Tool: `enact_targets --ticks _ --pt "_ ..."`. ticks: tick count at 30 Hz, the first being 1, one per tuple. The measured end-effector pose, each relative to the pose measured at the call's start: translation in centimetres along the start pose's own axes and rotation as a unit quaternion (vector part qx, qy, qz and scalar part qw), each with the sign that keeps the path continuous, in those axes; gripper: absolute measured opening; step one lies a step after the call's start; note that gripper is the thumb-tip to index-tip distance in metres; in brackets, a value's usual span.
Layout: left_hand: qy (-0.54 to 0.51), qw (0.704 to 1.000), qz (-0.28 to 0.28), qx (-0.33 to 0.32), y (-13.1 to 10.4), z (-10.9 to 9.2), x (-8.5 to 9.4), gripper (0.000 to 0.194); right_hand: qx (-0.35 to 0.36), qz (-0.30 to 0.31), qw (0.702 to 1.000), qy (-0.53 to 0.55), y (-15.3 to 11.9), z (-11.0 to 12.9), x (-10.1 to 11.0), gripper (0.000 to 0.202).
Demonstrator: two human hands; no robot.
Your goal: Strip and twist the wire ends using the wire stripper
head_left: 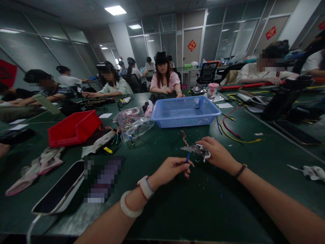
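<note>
My left hand (177, 168) pinches a short blue wire (188, 157) between thumb and fingers, its upper end pointing up at the tool's jaws. My right hand (217, 152) is closed around a grey metal wire stripper (196, 149) with white wrapping on it. The tool's pointed tip faces left, just above the blue wire; I cannot tell whether the jaws touch it. A twisted copper-coloured strand (184, 136) lies on the table just beyond the tool. Small blue scraps are scattered around my hands.
A blue plastic basket (186, 121) stands ahead, beside a clear bag of wires (133, 123). To the left are a red bin (74, 130), gloves (38, 171), a white-edged device (61, 189) and a blurred phone (105, 179). Loose yellow and red wires (235, 135) lie right. Co-workers sit around.
</note>
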State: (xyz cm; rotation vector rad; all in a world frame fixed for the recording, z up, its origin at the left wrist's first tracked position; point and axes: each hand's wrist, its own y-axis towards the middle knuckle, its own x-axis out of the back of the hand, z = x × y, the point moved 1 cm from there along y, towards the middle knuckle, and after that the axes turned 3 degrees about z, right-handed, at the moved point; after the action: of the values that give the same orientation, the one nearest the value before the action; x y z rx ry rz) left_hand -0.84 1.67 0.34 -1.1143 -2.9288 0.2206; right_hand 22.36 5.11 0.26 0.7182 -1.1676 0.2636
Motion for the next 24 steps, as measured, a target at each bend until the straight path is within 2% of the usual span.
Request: enact_targets --ticks 4,12,17,24 --pt "0.001 1.0 0.003 0.001 -0.01 -0.08 0.02 0.029 -0.006 0.024 0.999 -0.037 0.07 0.21 0.12 0.042" --pt "-0.014 1.0 -0.009 -0.002 0.01 0.0 -0.04 0.031 -0.013 0.007 0.995 -0.094 0.05 0.57 -0.12 0.045" --pt "-0.007 1.0 -0.005 -0.003 -0.08 -0.27 -0.12 0.031 -0.008 0.03 0.993 -0.112 0.15 0.68 -0.26 0.047" --pt "-0.005 1.0 -0.003 0.0 -0.13 -0.36 -0.06 0.03 -0.057 0.063 0.992 -0.093 0.07 0.9 -0.23 0.049"
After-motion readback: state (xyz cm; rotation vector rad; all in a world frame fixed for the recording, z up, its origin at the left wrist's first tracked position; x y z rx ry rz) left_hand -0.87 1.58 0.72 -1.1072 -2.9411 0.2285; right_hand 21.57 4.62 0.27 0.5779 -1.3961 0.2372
